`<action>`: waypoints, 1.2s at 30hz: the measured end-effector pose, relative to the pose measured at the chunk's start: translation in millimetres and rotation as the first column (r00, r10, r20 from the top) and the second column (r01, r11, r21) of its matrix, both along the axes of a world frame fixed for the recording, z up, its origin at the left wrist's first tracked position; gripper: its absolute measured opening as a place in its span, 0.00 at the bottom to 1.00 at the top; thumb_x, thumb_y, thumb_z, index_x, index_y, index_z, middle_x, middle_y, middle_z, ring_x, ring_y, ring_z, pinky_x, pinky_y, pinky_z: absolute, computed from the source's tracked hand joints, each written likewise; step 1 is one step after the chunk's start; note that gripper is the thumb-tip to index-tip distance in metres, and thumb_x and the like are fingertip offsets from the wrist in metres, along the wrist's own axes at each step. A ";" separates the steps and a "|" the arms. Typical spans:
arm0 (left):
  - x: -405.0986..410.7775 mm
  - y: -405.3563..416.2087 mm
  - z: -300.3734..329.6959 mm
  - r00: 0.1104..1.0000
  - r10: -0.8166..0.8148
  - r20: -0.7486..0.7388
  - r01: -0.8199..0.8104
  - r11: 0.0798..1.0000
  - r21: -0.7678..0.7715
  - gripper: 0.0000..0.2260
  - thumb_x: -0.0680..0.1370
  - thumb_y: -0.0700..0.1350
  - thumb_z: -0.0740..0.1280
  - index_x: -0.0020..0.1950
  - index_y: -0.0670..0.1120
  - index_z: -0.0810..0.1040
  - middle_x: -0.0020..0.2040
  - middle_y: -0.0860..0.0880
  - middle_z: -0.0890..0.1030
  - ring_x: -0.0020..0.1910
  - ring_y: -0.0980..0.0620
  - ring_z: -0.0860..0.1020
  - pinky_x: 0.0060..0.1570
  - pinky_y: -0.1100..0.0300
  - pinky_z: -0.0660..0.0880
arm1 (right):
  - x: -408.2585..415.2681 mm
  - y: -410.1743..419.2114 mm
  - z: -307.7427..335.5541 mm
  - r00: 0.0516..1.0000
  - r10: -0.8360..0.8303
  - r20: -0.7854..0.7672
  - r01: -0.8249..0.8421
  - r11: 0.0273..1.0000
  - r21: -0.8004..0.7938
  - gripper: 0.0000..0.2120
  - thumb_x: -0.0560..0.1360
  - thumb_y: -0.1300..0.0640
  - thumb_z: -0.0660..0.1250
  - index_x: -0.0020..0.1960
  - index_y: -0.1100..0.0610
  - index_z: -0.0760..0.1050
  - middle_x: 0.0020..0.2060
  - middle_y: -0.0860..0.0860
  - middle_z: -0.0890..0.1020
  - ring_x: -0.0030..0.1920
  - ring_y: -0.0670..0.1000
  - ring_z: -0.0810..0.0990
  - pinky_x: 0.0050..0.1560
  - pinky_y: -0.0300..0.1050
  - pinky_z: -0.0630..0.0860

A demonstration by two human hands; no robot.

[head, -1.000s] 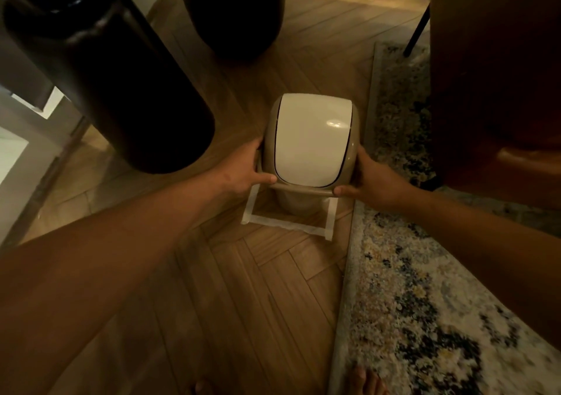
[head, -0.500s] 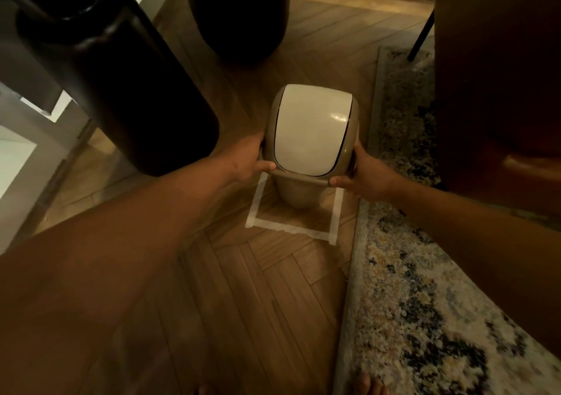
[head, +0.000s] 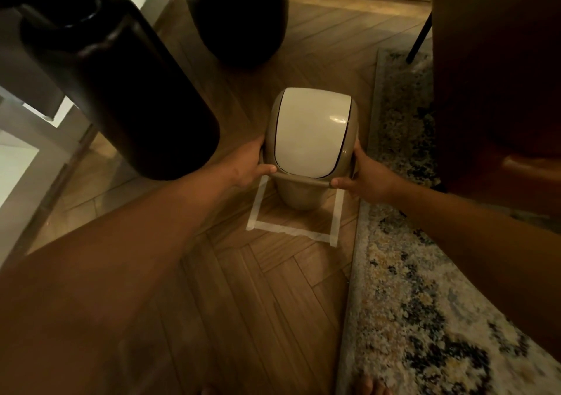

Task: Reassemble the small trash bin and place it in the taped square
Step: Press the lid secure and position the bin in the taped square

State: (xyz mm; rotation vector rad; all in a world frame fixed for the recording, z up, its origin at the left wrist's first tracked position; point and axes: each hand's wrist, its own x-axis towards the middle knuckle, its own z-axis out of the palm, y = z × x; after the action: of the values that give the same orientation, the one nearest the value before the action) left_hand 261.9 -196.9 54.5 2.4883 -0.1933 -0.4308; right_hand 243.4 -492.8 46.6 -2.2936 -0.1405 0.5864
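Note:
The small beige trash bin [head: 306, 196] stands upright with its white swing lid [head: 312, 133] fitted on top. Its base sits inside the square of white tape [head: 291, 230] on the wooden floor, toward the far side of the square. My left hand [head: 249, 165] grips the lid rim on the left side. My right hand [head: 368, 177] grips the rim on the right side. The far edge of the tape is hidden behind the bin.
A large dark vase [head: 121, 82] leans close on the left and a second dark vessel [head: 239, 15] stands behind. A patterned rug [head: 425, 303] borders the square on the right, under a brown chair [head: 498, 85]. My toes [head: 368, 387] show at the bottom.
The bin has moved slightly away from me within the taped square, with both hands holding its rim throughout. More of the square's near side now shows.

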 end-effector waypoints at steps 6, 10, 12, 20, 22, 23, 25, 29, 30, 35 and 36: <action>-0.2 1.5 -3.5 1.000 0.015 -0.025 -0.016 0.999 -0.043 0.36 0.74 0.49 0.74 0.78 0.49 0.61 0.75 0.46 0.69 0.73 0.46 0.67 0.68 0.56 0.64 | -7.1 3.0 -6.0 0.994 -0.103 -0.034 0.106 0.986 0.131 0.56 0.74 0.59 0.77 0.83 0.40 0.39 0.76 0.52 0.69 0.50 0.58 0.86 0.41 0.56 0.86; -1.1 1.9 -3.5 0.999 0.032 -0.032 -0.034 0.999 -0.040 0.36 0.74 0.49 0.74 0.78 0.51 0.60 0.74 0.46 0.70 0.73 0.46 0.68 0.70 0.50 0.66 | -7.6 2.6 -7.5 0.991 -0.117 -0.057 0.126 0.977 0.170 0.55 0.74 0.59 0.77 0.83 0.41 0.40 0.75 0.51 0.69 0.49 0.60 0.86 0.41 0.55 0.86; -2.3 1.2 -4.6 0.998 0.047 -0.046 -0.049 0.997 -0.056 0.36 0.74 0.49 0.74 0.78 0.51 0.60 0.74 0.46 0.70 0.73 0.46 0.68 0.68 0.53 0.65 | -8.2 1.7 -8.7 0.992 -0.116 -0.055 0.124 0.974 0.187 0.55 0.74 0.60 0.77 0.83 0.40 0.40 0.75 0.51 0.69 0.49 0.60 0.86 0.40 0.54 0.86; -3.3 4.6 -5.0 0.999 0.025 -0.044 -0.029 0.996 -0.085 0.36 0.74 0.49 0.75 0.78 0.50 0.61 0.73 0.47 0.71 0.71 0.47 0.70 0.62 0.61 0.64 | -8.6 -1.1 -4.1 0.997 -0.078 0.004 0.077 0.987 0.140 0.56 0.72 0.53 0.79 0.84 0.47 0.42 0.76 0.51 0.70 0.69 0.56 0.77 0.68 0.51 0.75; -7.1 5.6 -5.6 0.998 0.044 -0.040 -0.049 0.990 -0.131 0.42 0.72 0.51 0.76 0.80 0.52 0.56 0.76 0.48 0.67 0.73 0.48 0.67 0.64 0.62 0.62 | -8.4 -4.8 0.8 0.993 -0.088 0.082 0.086 0.996 0.016 0.58 0.69 0.45 0.80 0.84 0.50 0.44 0.79 0.54 0.64 0.76 0.54 0.66 0.71 0.43 0.64; -8.8 6.2 -5.7 0.998 0.064 -0.027 -0.067 0.987 -0.145 0.46 0.71 0.52 0.77 0.81 0.53 0.52 0.78 0.48 0.63 0.75 0.49 0.64 0.66 0.61 0.60 | -8.4 -6.4 3.2 0.988 -0.091 0.124 0.099 0.994 -0.055 0.61 0.67 0.41 0.80 0.84 0.52 0.42 0.82 0.55 0.57 0.80 0.55 0.60 0.72 0.44 0.60; -9.9 7.0 -5.4 0.996 0.090 0.028 -0.086 0.990 -0.111 0.55 0.68 0.55 0.79 0.81 0.56 0.42 0.81 0.48 0.54 0.77 0.48 0.58 0.71 0.56 0.57 | -10.1 -9.3 7.3 0.977 -0.071 0.201 0.100 0.986 -0.136 0.64 0.66 0.38 0.80 0.84 0.52 0.39 0.84 0.53 0.46 0.82 0.52 0.51 0.75 0.48 0.57; -8.7 4.2 -5.0 0.999 0.015 0.029 -0.011 0.992 -0.124 0.58 0.68 0.51 0.80 0.80 0.58 0.37 0.81 0.49 0.53 0.78 0.49 0.57 0.74 0.50 0.57 | -13.4 -7.1 8.1 0.962 -0.024 0.273 0.037 0.998 -0.042 0.65 0.66 0.46 0.82 0.83 0.44 0.35 0.83 0.48 0.56 0.76 0.41 0.57 0.70 0.40 0.59; -9.2 3.7 -6.1 1.000 0.004 0.022 -0.001 0.991 -0.133 0.57 0.68 0.50 0.80 0.80 0.59 0.37 0.81 0.49 0.55 0.78 0.49 0.57 0.74 0.51 0.58 | -14.6 -4.8 7.4 0.965 -0.013 0.260 0.023 0.999 -0.037 0.65 0.67 0.48 0.82 0.82 0.42 0.33 0.82 0.47 0.58 0.76 0.44 0.61 0.69 0.40 0.61; -6.4 10.6 -8.3 0.996 -0.018 0.085 0.030 0.991 -0.132 0.58 0.67 0.51 0.80 0.80 0.59 0.39 0.80 0.50 0.57 0.77 0.52 0.60 0.73 0.54 0.60 | -18.4 5.0 2.4 0.947 0.028 0.321 0.010 0.993 -0.114 0.64 0.69 0.49 0.81 0.81 0.41 0.31 0.79 0.51 0.66 0.72 0.58 0.73 0.66 0.49 0.71; -5.0 12.4 -7.9 0.995 -0.020 0.095 0.033 0.991 -0.133 0.58 0.66 0.51 0.81 0.80 0.61 0.39 0.80 0.50 0.58 0.76 0.53 0.60 0.72 0.54 0.60 | -18.7 6.2 1.9 0.943 0.033 0.330 0.009 0.992 -0.126 0.64 0.69 0.48 0.81 0.81 0.42 0.31 0.77 0.52 0.69 0.70 0.59 0.76 0.64 0.50 0.73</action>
State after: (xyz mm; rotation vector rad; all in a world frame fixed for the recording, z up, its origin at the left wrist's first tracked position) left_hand 257.0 -184.5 46.6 2.3769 -0.2838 -0.3021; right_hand 224.7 -486.6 48.4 -2.5023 -0.2868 0.2132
